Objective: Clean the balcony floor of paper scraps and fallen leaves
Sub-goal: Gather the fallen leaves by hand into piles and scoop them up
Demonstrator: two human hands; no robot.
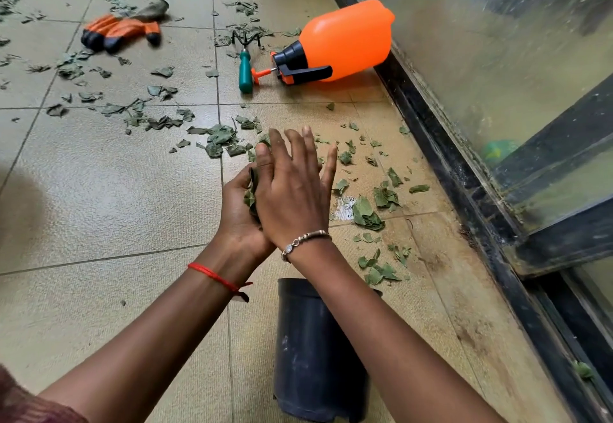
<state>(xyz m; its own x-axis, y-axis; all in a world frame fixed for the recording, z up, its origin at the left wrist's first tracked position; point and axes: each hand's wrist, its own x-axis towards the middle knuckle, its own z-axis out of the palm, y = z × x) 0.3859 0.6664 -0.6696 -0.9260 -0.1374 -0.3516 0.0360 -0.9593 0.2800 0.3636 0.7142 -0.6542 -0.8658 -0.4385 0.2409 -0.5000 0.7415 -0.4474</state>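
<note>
Black pot (315,349) (inside unseen); left hand (238,220) cups leaves (249,197).

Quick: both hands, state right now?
Left hand: cupped, holds a bunch of torn green leaf pieces.
Right hand: open, fingers straight, pressing on them.

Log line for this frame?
left hand: cups leaf handful | right hand: flat over it | black pot: below arms | floor: leaves scattered
</note>
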